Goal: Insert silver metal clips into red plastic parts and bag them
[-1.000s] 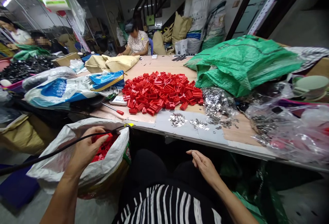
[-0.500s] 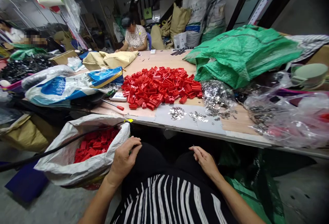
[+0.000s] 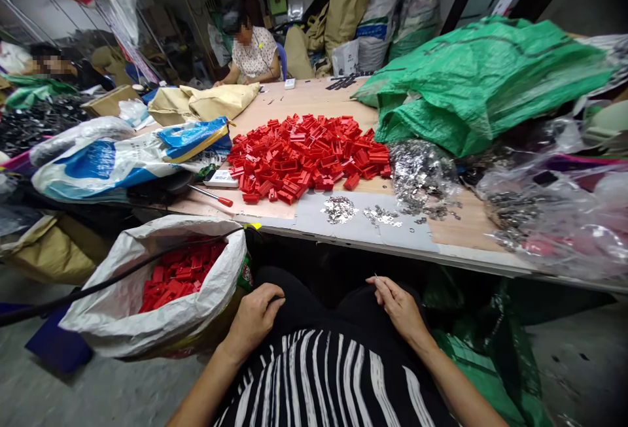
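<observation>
My left hand [image 3: 258,312] hovers over my lap, right of the white sack [image 3: 93,322]. Its fingers are loosely curled with the thumb close to them, and I see nothing in it. Above my right thigh, my right hand [image 3: 398,306] pinches a small thin metal piece [image 3: 376,276] between thumb and forefinger. A big heap of red plastic parts [image 3: 304,159] covers the middle of the table. In front of it, two small piles of flat metal pieces [image 3: 339,210] lie on a grey sheet [image 3: 314,218]. More red parts [image 3: 181,273] fill the sack.
A green woven bag [image 3: 481,80] and clear bags of metal pieces [image 3: 424,172] occupy the table's right. At left lie a blue-and-white bag [image 3: 98,165] and a red-tipped rod [image 3: 213,196]. A black cable [image 3: 122,274] crosses the sack. Another person [image 3: 255,54] sits across the table.
My left hand has moved right and down, away from the sack's rim. My right hand still pinches the thin metal piece, slightly farther right. The view has tilted a little downward.
</observation>
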`<state>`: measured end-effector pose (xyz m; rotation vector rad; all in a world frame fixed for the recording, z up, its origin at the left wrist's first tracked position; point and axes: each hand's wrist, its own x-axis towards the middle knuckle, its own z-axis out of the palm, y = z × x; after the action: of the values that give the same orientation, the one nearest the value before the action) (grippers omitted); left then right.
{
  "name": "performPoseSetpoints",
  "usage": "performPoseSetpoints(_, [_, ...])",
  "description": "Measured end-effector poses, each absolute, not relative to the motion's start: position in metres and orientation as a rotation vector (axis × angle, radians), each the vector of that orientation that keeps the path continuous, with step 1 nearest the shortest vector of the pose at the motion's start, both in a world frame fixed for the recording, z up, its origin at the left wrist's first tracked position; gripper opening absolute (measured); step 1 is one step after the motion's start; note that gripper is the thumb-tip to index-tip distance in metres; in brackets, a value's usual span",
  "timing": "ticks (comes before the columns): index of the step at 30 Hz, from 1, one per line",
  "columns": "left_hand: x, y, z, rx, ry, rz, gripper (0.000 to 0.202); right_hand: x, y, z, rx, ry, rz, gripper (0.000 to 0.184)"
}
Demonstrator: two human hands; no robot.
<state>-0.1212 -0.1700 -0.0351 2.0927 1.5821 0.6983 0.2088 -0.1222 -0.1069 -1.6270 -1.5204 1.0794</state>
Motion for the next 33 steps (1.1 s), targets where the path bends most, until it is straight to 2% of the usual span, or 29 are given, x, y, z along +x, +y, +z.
performPoseSetpoints(13, [-0.111,-0.174,-0.052,1.963,1.566,0.552,0.01,0.205,-0.096,-0.139,-1.671,-1.444,1.15,0.058])
performPoseSetpoints(33, [-0.104,-0.177,-0.066,1.856,1.583,0.551,0.012,0.208,-0.099,-0.139,-1.653,-1.354,1.171,0.058])
